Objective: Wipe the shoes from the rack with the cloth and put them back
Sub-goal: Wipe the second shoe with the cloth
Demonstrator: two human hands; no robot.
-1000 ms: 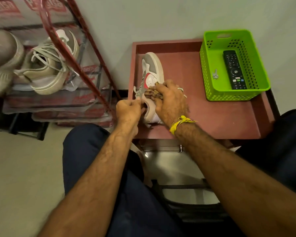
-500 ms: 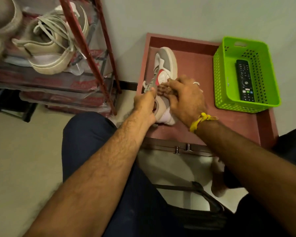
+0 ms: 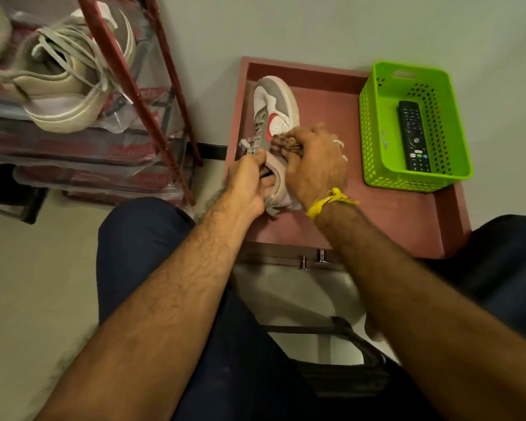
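basket (image 3: 374, 141): bright green, perforated plastic, on right part of table
remote (image 3: 413, 136): black, lying flat inside basket
table (image 3: 377, 220): reddish-brown, raised rim, against wall
wall (image 3: 316, 25): plain pale grey-green
floor (image 3: 28, 284): light, smooth

Your left hand (image 3: 249, 183) grips with fingers curled, thumb on top. Just to its right, your right hand (image 3: 315, 165) bunches its fingers downward, knuckles up, forearms converging.
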